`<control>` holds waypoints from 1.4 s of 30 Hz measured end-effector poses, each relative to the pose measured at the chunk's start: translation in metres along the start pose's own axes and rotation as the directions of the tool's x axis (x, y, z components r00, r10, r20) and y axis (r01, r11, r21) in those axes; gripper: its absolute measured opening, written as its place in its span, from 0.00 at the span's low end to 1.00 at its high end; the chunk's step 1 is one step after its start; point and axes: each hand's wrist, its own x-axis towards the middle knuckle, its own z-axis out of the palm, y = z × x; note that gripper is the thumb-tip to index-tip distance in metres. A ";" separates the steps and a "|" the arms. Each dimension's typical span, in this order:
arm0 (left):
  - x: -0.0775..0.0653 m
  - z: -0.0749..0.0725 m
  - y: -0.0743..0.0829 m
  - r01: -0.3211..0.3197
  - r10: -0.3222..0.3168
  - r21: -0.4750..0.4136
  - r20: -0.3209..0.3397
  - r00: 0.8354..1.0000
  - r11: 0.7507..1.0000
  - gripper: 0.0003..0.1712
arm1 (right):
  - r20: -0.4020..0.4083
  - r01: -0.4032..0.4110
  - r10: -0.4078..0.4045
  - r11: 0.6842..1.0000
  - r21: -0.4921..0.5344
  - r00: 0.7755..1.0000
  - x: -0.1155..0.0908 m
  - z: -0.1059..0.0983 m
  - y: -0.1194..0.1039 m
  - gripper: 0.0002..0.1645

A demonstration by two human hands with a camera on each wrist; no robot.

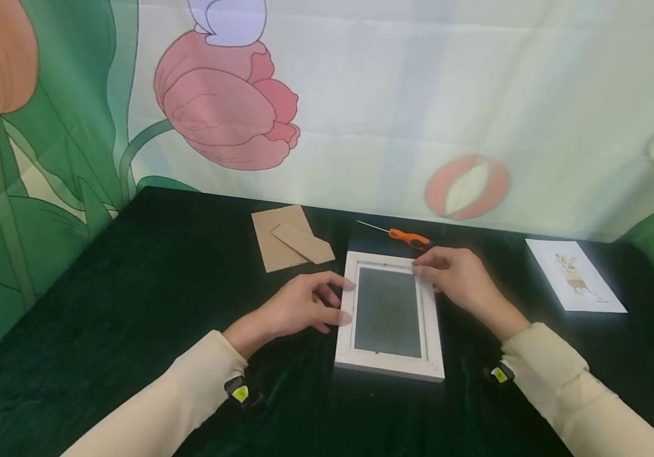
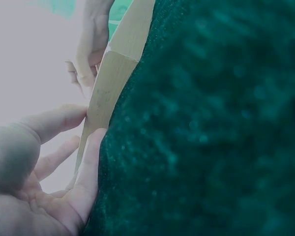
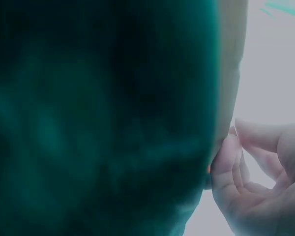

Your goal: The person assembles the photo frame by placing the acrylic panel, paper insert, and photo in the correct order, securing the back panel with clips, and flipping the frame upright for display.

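A white picture frame (image 1: 434, 330) lies on the dark green cloth, its grey pane (image 1: 388, 311) inside the rim. In the head view, my left hand (image 1: 301, 304) rests thumb and forefinger on the frame's left rim. The left wrist view shows that hand (image 2: 51, 167) against the frame's pale side edge (image 2: 110, 81), fingers fairly straight. At the upper right corner, my right hand (image 1: 458, 276) pinches the rim between thumb and bent fingers. In the right wrist view the curled fingers of this hand (image 3: 260, 182) meet the frame's side edge (image 3: 230, 69).
Behind the frame lies a screwdriver (image 1: 404, 237) with an orange handle. Two brown boards, a rectangular one (image 1: 272, 238) and a smaller one with cut corners (image 1: 306, 244), overlap at the back left. A white card (image 1: 575, 276) with a printed figure lies far right. A flowered curtain (image 1: 350, 108) hangs behind.
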 end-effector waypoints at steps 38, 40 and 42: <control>0.000 0.000 0.001 0.011 -0.011 0.013 0.004 1.000 1.000 0.31 | 0.061 -0.085 0.088 0.995 -0.042 0.994 0.014 -0.002 -0.006 0.11; 0.000 0.000 0.001 0.008 -0.008 0.013 0.006 1.000 1.000 0.31 | 0.060 -0.084 0.086 0.996 -0.041 0.994 0.013 -0.002 -0.005 0.10; 0.000 0.000 0.002 0.008 -0.008 0.011 0.007 1.000 1.000 0.30 | 0.059 -0.085 0.087 0.996 -0.037 0.994 0.013 -0.002 -0.004 0.11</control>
